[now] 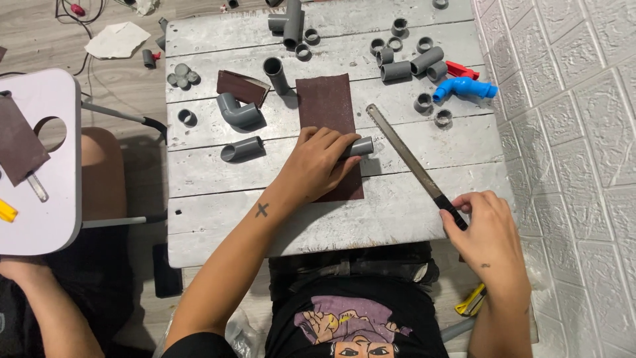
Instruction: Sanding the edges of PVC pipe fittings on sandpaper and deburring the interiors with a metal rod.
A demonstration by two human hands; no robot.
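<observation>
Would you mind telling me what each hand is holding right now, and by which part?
The left hand presses a short grey pipe piece against the sandpaper sheet, covering most of it. The right hand holds the flat file by its black handle.

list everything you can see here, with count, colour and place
sandpaper sheet: one, dark brown, table centre
pipe piece: one, grey, on the sandpaper under the left hand
file: one, metal with black handle, right of the sandpaper
pipe fittings: many, grey, back of the table
elbow fitting: one, grey, table left
blue tap: one, blue, right edge
table: one, white planks
side board: one, pale, far left
left hand: on the pipe piece
right hand: on the file handle
</observation>
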